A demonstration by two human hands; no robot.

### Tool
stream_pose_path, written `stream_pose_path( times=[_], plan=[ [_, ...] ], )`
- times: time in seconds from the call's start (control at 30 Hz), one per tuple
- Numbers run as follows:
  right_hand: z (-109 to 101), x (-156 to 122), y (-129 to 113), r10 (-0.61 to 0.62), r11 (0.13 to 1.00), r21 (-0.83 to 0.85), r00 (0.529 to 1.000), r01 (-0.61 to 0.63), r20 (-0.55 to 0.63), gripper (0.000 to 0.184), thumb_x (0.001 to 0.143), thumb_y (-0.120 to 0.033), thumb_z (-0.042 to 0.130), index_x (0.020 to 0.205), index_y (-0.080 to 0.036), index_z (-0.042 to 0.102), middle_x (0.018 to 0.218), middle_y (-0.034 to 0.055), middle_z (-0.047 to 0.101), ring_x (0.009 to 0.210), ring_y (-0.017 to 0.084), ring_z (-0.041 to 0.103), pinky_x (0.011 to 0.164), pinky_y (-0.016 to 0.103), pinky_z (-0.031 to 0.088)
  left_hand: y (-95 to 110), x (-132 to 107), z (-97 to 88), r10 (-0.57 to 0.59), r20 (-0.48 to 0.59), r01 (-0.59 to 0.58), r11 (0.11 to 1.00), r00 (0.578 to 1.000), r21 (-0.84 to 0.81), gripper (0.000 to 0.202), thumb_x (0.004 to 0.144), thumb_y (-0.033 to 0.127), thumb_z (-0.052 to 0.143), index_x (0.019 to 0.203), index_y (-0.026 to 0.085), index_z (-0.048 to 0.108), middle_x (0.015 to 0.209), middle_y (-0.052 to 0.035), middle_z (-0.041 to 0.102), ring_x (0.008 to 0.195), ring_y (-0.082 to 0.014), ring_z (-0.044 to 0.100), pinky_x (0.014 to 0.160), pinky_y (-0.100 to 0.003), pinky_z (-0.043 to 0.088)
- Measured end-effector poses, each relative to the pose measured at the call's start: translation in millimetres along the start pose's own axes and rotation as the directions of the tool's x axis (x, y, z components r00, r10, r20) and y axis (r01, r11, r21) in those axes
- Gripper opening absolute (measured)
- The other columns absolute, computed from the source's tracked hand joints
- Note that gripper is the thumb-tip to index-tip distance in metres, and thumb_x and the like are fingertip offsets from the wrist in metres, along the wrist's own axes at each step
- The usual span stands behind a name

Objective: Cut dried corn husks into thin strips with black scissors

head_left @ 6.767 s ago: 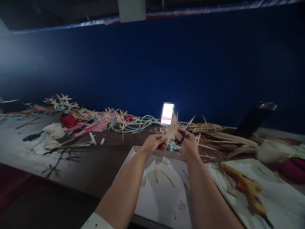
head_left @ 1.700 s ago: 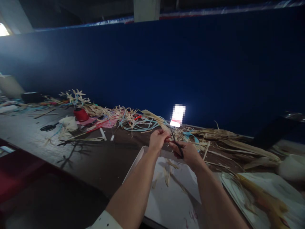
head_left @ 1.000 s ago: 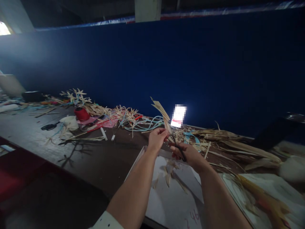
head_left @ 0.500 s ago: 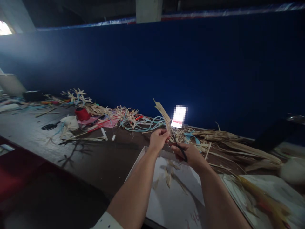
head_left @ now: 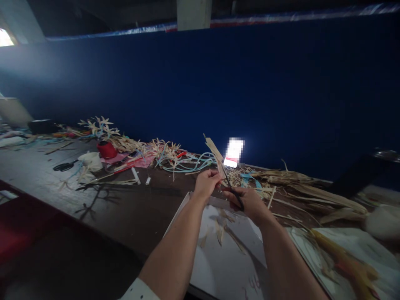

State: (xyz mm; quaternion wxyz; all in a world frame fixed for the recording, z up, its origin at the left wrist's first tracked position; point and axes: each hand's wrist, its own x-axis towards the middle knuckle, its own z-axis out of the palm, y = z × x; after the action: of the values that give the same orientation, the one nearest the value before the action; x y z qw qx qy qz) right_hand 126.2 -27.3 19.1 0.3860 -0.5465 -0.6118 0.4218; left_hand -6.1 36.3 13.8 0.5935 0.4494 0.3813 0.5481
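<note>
At frame centre, my left hand (head_left: 206, 183) pinches a long dried tan husk strip (head_left: 215, 153) while my right hand (head_left: 246, 201) grips black-handled scissors (head_left: 233, 193) cutting it above the white cardboard sheet (head_left: 218, 266).

You're in a craft workshop: a long surface (head_left: 131, 208) strewn with dried husk strips (head_left: 300, 183), scissors (head_left: 64, 166) and cord (head_left: 187, 162).

Left hand (head_left: 206, 183) pinches dry husk strip (head_left: 215, 153), strip tilted up and left. Right hand (head_left: 246, 202) grips dark scissors (head_left: 233, 192), blades at strip's base. Both hands above far edge of white board (head_left: 218, 258); husk offcuts (head_left: 223, 229) on board. Husk pile (head_left: 300, 183), red spool (head_left: 106, 149), second scissors (head_left: 64, 166) along table's far edge.
</note>
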Motion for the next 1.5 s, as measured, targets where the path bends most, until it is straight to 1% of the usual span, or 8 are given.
stream_pose_path(
  times=[0.13,0.37,0.57,0.67,0.83,0.93,1.07,1.5],
  plan=[
    [0.3,1.1,2.2,-0.006,1.000,0.017,1.000,0.007,-0.023,0.045,0.068,-0.051,0.061,0.091,-0.013,0.068,0.050,-0.0011,0.052,0.044,0.009,0.043,0.043,0.022,0.031,-1.4,-2.3,1.5,-0.022,0.066,0.023,1.000,0.998,-0.016,0.021,0.059,0.028,0.070,0.067,0.011,0.061,0.059,-0.0020,0.059,0.046,-0.0061,0.049,0.041,-0.015,0.039],
    [-3.2,0.5,-0.9,0.004,1.000,-0.027,1.000,-0.005,-0.031,0.045,0.068,-0.050,0.061,0.094,-0.014,0.068,0.044,-0.0030,0.048,0.041,0.009,0.040,0.042,0.022,0.028,-5.0,-0.2,-1.2,-0.036,0.084,0.035,0.999,0.996,0.022,0.019,0.060,0.028,0.068,0.068,0.012,0.061,0.059,-0.0019,0.058,0.049,-0.0075,0.050,0.043,-0.016,0.039],
    [-1.9,-1.0,-5.5,0.013,0.999,-0.041,0.999,-0.014,-0.029,0.044,0.066,-0.051,0.062,0.086,-0.012,0.069,0.042,-0.0029,0.047,0.039,0.009,0.037,0.040,0.022,0.026,-2.2,0.1,-2.6,0.025,0.032,-0.026,0.999,0.999,0.041,0.023,0.063,0.035,0.066,0.069,0.013,0.062,0.059,-0.0013,0.058,0.052,-0.0081,0.052,0.046,-0.016,0.039],
    [-0.5,-1.8,-5.1,0.019,0.998,-0.060,1.000,-0.020,-0.017,0.045,0.067,-0.051,0.062,0.087,-0.012,0.068,0.042,-0.0026,0.047,0.039,0.008,0.037,0.040,0.022,0.026,-0.7,1.7,-2.8,0.006,-0.027,-0.006,1.000,1.000,0.000,0.024,0.062,0.034,0.067,0.072,0.014,0.062,0.059,-0.0010,0.058,0.054,-0.0088,0.053,0.047,-0.017,0.040],
    [-0.3,-3.1,-4.6,-0.017,0.992,-0.123,1.000,0.019,0.012,0.037,0.070,-0.049,0.060,0.074,-0.013,0.067,0.042,-0.0025,0.047,0.040,0.008,0.038,0.041,0.022,0.026,-0.7,5.3,-4.5,0.026,-0.090,-0.028,0.999,0.996,-0.024,0.020,0.064,0.032,0.066,0.072,0.014,0.061,0.059,-0.0001,0.058,0.053,-0.0088,0.053,0.047,-0.018,0.040],
    [-0.5,-2.1,-1.3,-0.020,0.996,-0.092,0.999,0.023,0.033,0.035,0.070,-0.047,0.061,0.080,-0.013,0.068,0.044,-0.0028,0.048,0.040,0.008,0.038,0.040,0.021,0.026,-0.3,5.5,-5.0,0.047,-0.089,-0.045,0.999,0.995,0.030,0.017,0.065,0.029,0.065,0.070,0.014,0.061,0.057,0.0000,0.057,0.052,-0.0086,0.053,0.047,-0.018,0.041],
    [0.5,1.4,5.5,-0.011,0.999,-0.039,1.000,0.011,-0.006,0.037,0.067,-0.044,0.064,0.089,-0.014,0.068,0.045,-0.0036,0.048,0.040,0.008,0.039,0.041,0.021,0.027,0.1,3.9,-3.4,0.056,-0.074,-0.052,0.997,0.996,0.055,0.015,0.064,0.026,0.064,0.069,0.013,0.061,0.055,0.0000,0.057,0.051,-0.0088,0.053,0.046,-0.018,0.040],
    [0.0,0.3,2.6,-0.019,0.998,-0.057,0.999,0.017,-0.026,0.037,0.066,-0.045,0.063,0.086,-0.014,0.069,0.043,-0.0040,0.045,0.039,0.009,0.037,0.040,0.022,0.027,-1.2,2.4,-2.7,0.046,-0.063,-0.044,0.998,0.997,0.035,0.018,0.064,0.029,0.064,0.070,0.013,0.060,0.054,0.0005,0.056,0.049,-0.0081,0.052,0.044,-0.017,0.038]
  ],
)
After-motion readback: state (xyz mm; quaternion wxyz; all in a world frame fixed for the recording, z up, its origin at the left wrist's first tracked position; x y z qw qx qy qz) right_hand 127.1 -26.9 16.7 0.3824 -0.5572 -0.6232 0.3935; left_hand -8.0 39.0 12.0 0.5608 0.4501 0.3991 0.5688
